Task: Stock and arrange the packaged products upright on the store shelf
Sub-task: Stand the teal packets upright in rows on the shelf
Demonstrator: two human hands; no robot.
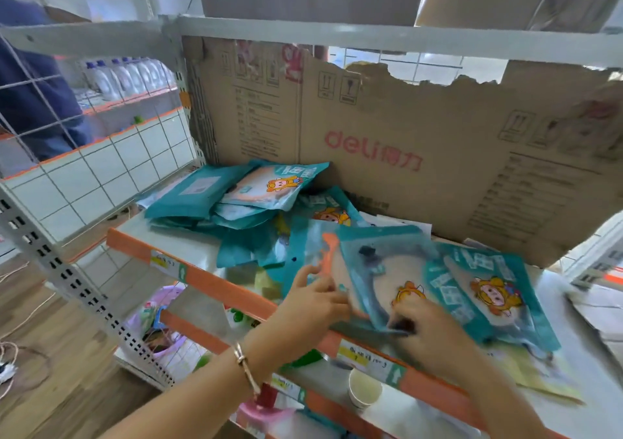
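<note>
Early stage, nothing upright yet. Left hand (315, 298) and right hand (426, 324) each have their grip clamped on the packet (381, 270), tilted over the shelf (188, 246) edge. Beyond the left grip, a pile of packets (236, 195) lies flat against the cardboard (404, 128).

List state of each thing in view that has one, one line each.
Left hand: gripping the packet's left edge.
Right hand: gripping the packet's lower edge.
Held packet: tilted, not upright.
Back packets: lying flat, heaped.
Cardboard sheet: upright, top edge torn.
Paper cup: upright on the lower shelf.
</note>
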